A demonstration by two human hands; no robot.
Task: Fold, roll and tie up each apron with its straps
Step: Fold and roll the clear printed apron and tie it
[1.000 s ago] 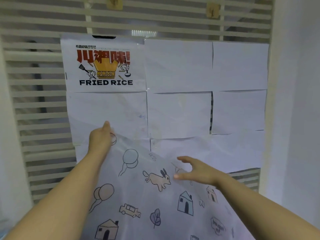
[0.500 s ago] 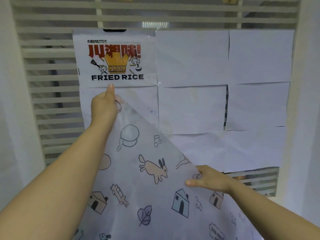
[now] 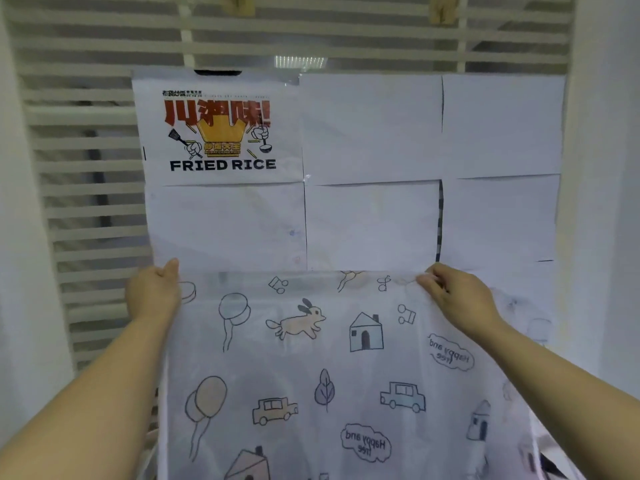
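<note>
A thin white apron (image 3: pixel 332 375) printed with rabbits, houses, cars, balloons and leaves hangs spread out in front of me, its top edge level. The print's lettering reads mirrored, so I see the back side. My left hand (image 3: pixel 154 294) grips the top left corner. My right hand (image 3: pixel 457 299) pinches the top right corner between thumb and fingers. No straps are visible; the apron's lower part runs out of the frame.
Behind the apron stands a white slatted screen (image 3: pixel 83 202) with several white paper sheets (image 3: pixel 374 216) taped on, one a "FRIED RICE" poster (image 3: pixel 221 133). White walls close in on both sides.
My right hand slid up and right along the edge to the top right corner. My left hand came down, so the slanted top edge now hangs level and stretched between both hands.
</note>
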